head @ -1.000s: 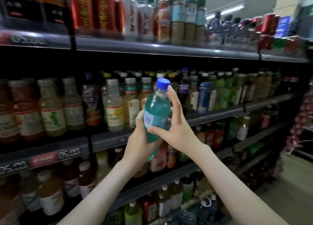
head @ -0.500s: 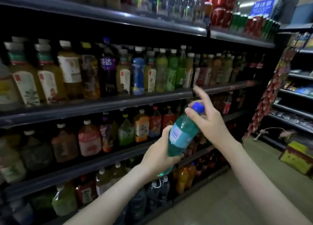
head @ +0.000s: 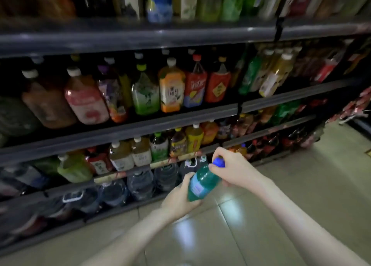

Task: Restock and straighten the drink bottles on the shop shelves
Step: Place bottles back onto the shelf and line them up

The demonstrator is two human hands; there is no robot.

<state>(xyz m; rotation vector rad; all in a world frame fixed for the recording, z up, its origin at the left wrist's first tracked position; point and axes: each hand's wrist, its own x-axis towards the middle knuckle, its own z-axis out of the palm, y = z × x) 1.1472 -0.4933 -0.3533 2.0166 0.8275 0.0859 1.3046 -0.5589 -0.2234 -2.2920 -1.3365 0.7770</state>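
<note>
A teal drink bottle [head: 201,183] with a blue cap and a pale label is held tilted, low in front of the bottom shelves. My left hand [head: 179,196] grips its base from below. My right hand [head: 233,168] curls round the neck and blue cap. Behind it, large clear water jugs [head: 140,183] line the lowest shelf. Juice and tea bottles [head: 170,87] stand in rows on the shelf [head: 120,129] above.
Dark metal shelves of drinks run left to right across the view. A row of smaller bottles [head: 140,151] sits over the water jugs. Pale tiled floor [head: 281,215] stretches right and toward me. Red snack packs [head: 359,103] hang at the far right.
The view has dropped from the upper shelves to the bottom ones. Both hands carried the teal bottle down with it, and my right hand has closed over the cap.
</note>
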